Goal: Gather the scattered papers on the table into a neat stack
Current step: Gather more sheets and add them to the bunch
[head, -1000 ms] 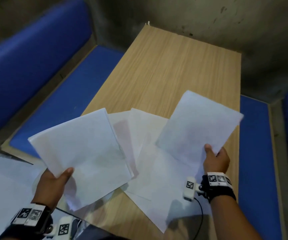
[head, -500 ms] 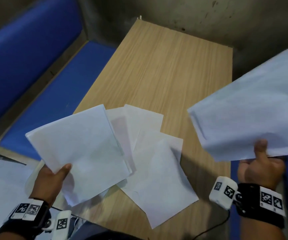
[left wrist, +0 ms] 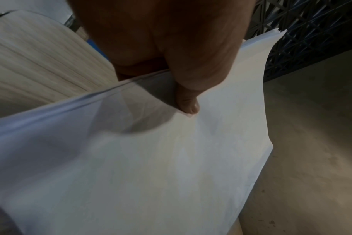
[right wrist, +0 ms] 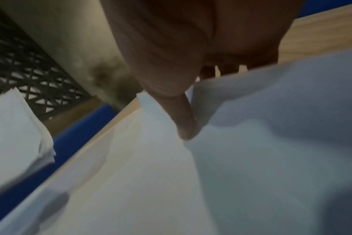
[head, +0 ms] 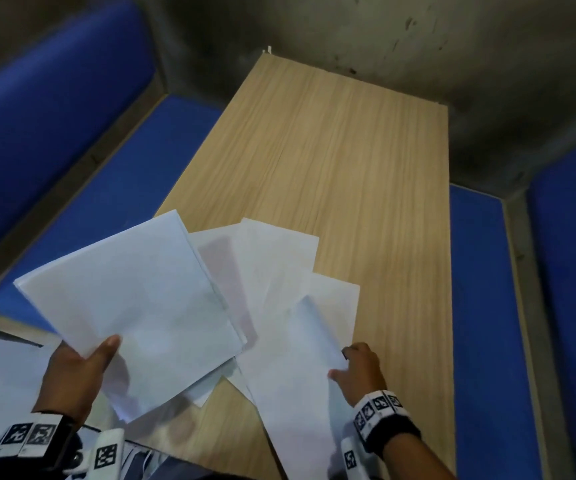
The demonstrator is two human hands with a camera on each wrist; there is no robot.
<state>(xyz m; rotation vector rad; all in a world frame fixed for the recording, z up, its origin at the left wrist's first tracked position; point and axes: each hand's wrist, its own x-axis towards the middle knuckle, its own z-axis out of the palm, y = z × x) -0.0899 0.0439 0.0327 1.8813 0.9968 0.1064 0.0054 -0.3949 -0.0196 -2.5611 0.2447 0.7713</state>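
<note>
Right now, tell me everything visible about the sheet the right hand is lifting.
The curled sheet is plain white paper with no visible print, topmost of the loose sheets fanned on the wooden table. Its right edge is peeled up and rolled leftward, while the rest lies flat. The right hand grips that raised edge, thumb on top and fingers beneath. It overlaps other white sheets underneath.

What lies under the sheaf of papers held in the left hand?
Loose sheets fanned on the wooden table reach beneath the held sheaf; how far they continue under it is hidden.
</note>
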